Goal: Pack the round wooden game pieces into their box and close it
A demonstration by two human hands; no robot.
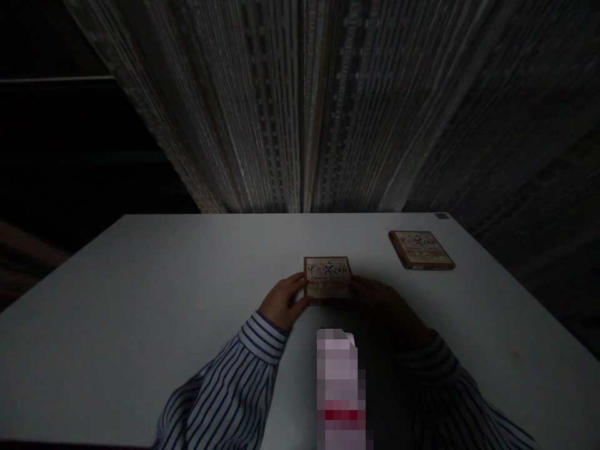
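A small flat box (328,275) with brown edges and dark Chinese characters on its pale lid is between my two hands, near the middle of the table. My left hand (284,301) grips its left side, thumb at the near corner and fingers along the edge. On the opposite side, my right hand (391,309) has its fingers closed against the right edge; deep shadow hides part of this hand. Whether the box rests on the table or is slightly raised, I cannot tell. A second flat box (422,250) with similar print lies at the back right, apart from both hands.
The white table (140,300) ends at a striped curtain (300,125) behind it. A pixelated pinkish thing with a red band (340,387) is at the near middle, between my forearms. A small dark square (441,216) marks the far right corner. The lighting is dim.
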